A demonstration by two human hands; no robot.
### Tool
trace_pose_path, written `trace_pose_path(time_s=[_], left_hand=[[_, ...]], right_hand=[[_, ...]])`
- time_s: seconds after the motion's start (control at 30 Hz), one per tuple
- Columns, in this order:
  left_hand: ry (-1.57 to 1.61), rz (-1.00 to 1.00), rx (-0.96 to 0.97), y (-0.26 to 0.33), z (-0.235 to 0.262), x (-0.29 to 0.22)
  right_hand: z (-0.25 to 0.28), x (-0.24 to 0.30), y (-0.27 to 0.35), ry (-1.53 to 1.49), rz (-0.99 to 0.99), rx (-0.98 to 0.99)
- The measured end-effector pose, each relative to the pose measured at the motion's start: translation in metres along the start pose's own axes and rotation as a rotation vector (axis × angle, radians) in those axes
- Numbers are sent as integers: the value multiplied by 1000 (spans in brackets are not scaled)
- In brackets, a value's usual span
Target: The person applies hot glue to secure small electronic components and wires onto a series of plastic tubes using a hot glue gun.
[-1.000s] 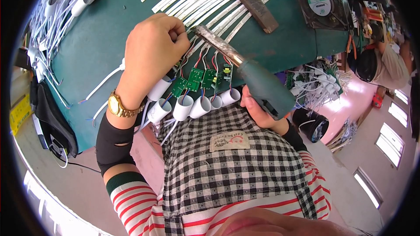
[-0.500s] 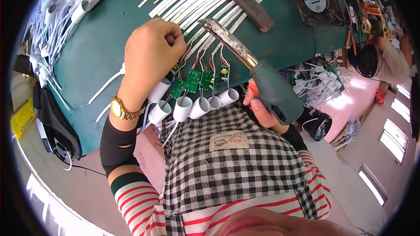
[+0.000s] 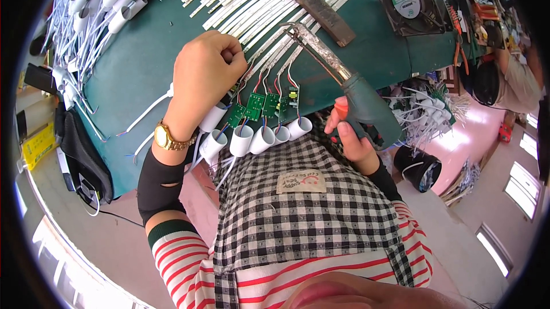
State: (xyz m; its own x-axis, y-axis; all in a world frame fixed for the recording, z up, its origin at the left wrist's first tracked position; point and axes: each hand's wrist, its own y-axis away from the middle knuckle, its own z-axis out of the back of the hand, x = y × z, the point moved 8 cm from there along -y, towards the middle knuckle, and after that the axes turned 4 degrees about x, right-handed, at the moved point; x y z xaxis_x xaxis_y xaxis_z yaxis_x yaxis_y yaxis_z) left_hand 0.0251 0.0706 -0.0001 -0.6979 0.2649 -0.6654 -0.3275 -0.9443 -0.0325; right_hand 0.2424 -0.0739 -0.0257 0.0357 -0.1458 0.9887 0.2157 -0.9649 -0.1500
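My right hand (image 3: 356, 144) is wrapped around the dark handle of a soldering gun (image 3: 366, 100) with an orange-red trigger. Its silvery, crusted barrel slants up and left, and the bent tip hangs over the ends of white LED strips (image 3: 259, 21). To the left, my left hand (image 3: 205, 74) is closed in a pinch near the strip ends; what its fingers hold is hidden. Red and white wires run from the strips to green circuit boards (image 3: 254, 106). Below the boards, several white plastic cups (image 3: 241, 140) lie along the table's near edge, joined by wires.
A dark metal bar (image 3: 309, 2) lies across the strips. A black fan (image 3: 405, 0) stands at the far right of the green table (image 3: 134, 59). White cups with cables (image 3: 117, 19) are heaped at the far left. Another person (image 3: 518, 71) works at the right.
The soldering gun has turned and its tip has shifted a little to the right, showing its bent end. My left hand stays pinched near the strips. The whole view has shifted slightly.
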Motion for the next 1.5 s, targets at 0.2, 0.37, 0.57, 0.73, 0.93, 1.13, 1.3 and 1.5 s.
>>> trace_pose_path(time_s=[0.2, 0.37, 0.57, 0.73, 0.93, 1.13, 1.3, 1.5], left_hand=[[11, -28, 10, -2, 1, -4], [-8, -30, 71, -2, 1, -4], [-131, -107, 114, 4, 0, -11], [-156, -199, 84, 8, 18, -17], [-63, -24, 251, 14, 26, 10], [-137, -106, 234, 19, 15, -9], [146, -70, 385, 29, -7, -18], [-364, -289, -127, -17, 45, 3]], right_hand=[[14, -5, 7, -66, -56, -97], [25, -5, 14, -55, -22, -148], [33, 3, 12, -121, 33, -230], [31, 0, 13, -125, 29, -221], [23, 1, 14, -77, 68, -139], [23, -10, 22, -110, 5, -189], [22, -12, 28, -152, -28, -205], [23, -15, 35, -141, -14, -202]])
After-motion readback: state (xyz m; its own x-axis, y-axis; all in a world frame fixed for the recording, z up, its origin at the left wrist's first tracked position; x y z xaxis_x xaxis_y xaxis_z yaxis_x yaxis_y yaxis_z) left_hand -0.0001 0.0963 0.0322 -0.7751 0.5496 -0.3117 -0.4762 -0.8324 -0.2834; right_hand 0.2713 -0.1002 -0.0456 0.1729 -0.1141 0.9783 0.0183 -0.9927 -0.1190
